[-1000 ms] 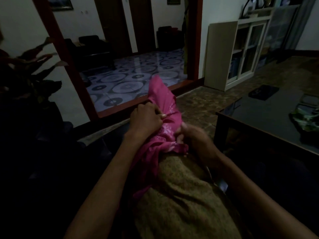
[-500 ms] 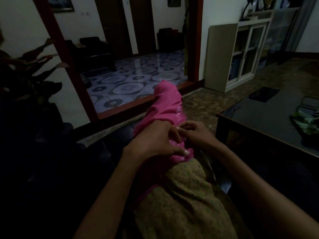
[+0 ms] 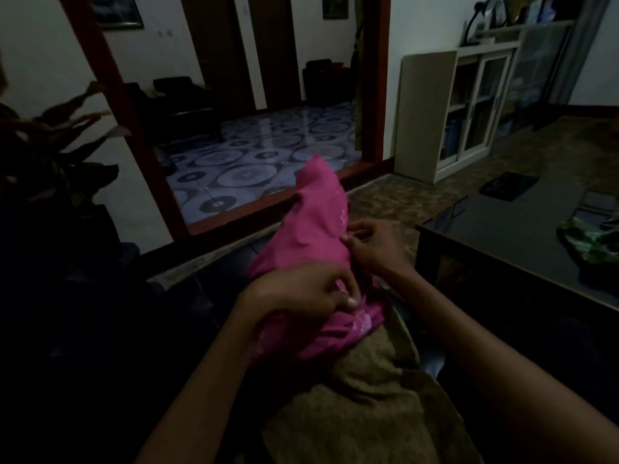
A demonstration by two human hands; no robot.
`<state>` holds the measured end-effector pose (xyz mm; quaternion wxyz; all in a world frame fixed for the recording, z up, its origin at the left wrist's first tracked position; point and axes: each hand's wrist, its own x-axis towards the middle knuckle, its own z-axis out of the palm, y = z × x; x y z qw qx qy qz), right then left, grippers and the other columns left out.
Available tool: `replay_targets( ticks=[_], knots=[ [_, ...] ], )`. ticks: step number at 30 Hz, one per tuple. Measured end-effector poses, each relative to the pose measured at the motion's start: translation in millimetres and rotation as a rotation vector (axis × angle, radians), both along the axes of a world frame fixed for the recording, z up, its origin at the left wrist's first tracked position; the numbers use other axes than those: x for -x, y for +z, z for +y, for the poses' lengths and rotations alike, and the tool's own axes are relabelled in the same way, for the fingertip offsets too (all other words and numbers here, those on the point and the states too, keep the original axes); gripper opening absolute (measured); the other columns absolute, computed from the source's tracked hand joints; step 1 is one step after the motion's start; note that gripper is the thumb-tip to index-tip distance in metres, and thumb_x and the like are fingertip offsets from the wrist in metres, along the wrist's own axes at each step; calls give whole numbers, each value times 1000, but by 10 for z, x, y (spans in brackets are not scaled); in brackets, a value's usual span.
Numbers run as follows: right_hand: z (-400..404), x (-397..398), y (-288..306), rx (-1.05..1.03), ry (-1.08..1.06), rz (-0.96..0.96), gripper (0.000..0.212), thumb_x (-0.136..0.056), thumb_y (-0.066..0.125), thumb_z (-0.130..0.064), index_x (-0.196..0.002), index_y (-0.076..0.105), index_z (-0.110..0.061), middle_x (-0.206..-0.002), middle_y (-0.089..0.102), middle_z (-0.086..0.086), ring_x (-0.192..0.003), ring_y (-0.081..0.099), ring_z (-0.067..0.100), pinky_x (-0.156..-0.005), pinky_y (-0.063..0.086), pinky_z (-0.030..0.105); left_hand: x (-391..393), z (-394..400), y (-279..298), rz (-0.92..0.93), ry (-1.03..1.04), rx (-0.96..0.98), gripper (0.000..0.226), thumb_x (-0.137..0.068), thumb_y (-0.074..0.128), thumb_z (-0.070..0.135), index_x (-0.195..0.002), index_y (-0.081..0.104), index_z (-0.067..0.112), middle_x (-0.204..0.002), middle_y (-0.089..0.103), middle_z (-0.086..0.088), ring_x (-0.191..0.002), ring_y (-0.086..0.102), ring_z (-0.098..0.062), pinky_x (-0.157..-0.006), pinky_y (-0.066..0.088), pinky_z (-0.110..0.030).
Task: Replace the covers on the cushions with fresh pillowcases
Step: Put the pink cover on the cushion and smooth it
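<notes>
- Head view: pink pillowcase point(image 3: 315, 236) drawn partway over the cushion point(image 3: 365, 413), which lies on the lap, long axis running away from the person; the brownish near end is bare.
- Left hand point(image 3: 301, 291), fingers curled, grips the bunched pink hem at the left side.
- Right hand point(image 3: 375, 244) pinches the fabric edge further up, on the right.
- Judgement: hem sits just under both hands; the pull must come toward the body, along that axis.
- Dark tabletop point(image 3: 522, 229) to the right.

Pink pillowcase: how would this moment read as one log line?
left hand grips pink pillowcase | right hand pinches its edge | brown cushion half covered
</notes>
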<state>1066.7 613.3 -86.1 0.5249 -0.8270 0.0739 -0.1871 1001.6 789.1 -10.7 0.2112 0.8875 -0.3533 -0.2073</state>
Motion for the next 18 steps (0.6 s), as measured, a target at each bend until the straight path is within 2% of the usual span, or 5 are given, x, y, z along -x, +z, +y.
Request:
replay_targets(
  ticks=[4,7,9,14,18],
  knots=[
    [-19,112,-128,-243,31,83,9,-90,74,-6,-88,73,-15,-73,69,8,-48,62,5,-51,54,24,-124,114,21,-43,157,219,7,-94,69,26,-100,70,30,-82,72,7,-63,63,5,-56,48,-11],
    [-38,282,-254,-402,65,143,11,-92,68,2,-102,71,-3,-67,62,4,-38,51,-4,-41,43,13,-280,163,-17,-392,226,278,27,-79,81,41,-104,72,38,-106,70,15,-94,64,2,-81,50,-16],
    [-80,324,-278,-463,87,165,14,-93,67,2,-105,70,-5,-70,63,3,-39,51,-4,-40,41,13,-312,153,-63,-454,127,157,44,-69,85,49,-110,72,39,-108,60,26,-100,55,8,-87,43,-15],
    [-149,494,-367,-619,223,105,38,-88,62,15,-122,66,-2,-91,76,3,-77,71,4,-72,55,19,-318,73,-178,-415,111,36,28,-77,85,36,-103,78,27,-85,67,22,-74,58,11,-68,45,-9],
    [-339,746,-517,-403,316,-13,26,-84,71,7,-103,73,-10,-92,76,2,-87,71,8,-77,54,23,-340,115,-123,-417,163,-7,15,-81,81,36,-90,78,25,-63,59,20,-62,54,10,-55,36,-12]
  ],
)
